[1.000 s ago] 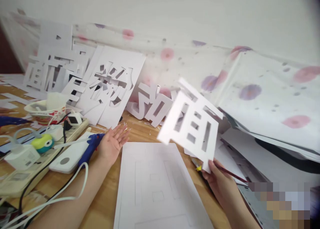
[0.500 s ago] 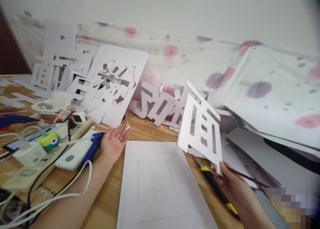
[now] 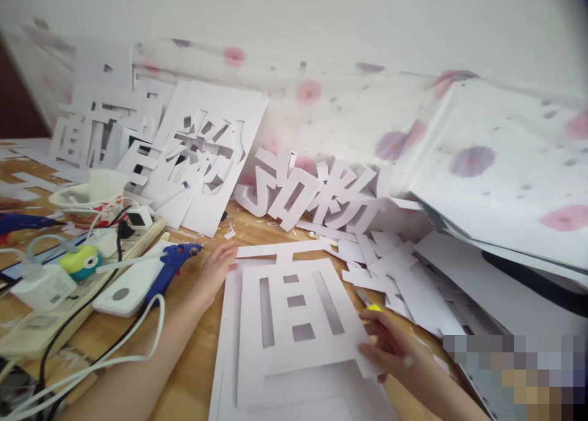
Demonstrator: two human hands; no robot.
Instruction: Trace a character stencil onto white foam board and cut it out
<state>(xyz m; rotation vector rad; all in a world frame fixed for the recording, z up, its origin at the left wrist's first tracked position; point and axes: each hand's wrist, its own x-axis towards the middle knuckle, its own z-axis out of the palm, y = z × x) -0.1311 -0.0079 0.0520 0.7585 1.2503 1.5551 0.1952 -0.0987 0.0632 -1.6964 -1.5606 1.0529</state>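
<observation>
A white cut-out character (image 3: 316, 347), seemingly foam board, is held over a white sheet (image 3: 223, 372) on the wooden table. My left hand (image 3: 215, 271) has its fingers closed at the left end of the character's top bar. At the lower right corner, my right hand (image 3: 390, 344) grips the same piece between thumb and fingers. Just behind that hand lies a utility knife (image 3: 367, 301), its yellow part showing and the rest hidden by the hand. A blue glue gun (image 3: 169, 271) rests left of my left hand, beside a white device (image 3: 124, 292).
A power strip (image 3: 87, 304) with several plugs and trailing white cables (image 3: 156, 341) lies left. Cut-out boards (image 3: 215, 157) lean on the wall, near standing characters (image 3: 285, 194). Scraps (image 3: 381, 261) and a large board (image 3: 445, 286) lie right. A tub (image 3: 68, 194) stands far left.
My right hand has brought the cut-out character from upright at the right down over the sheet, covering its pencil lines. My left hand, palm-up and empty before, has turned and taken the bar's end.
</observation>
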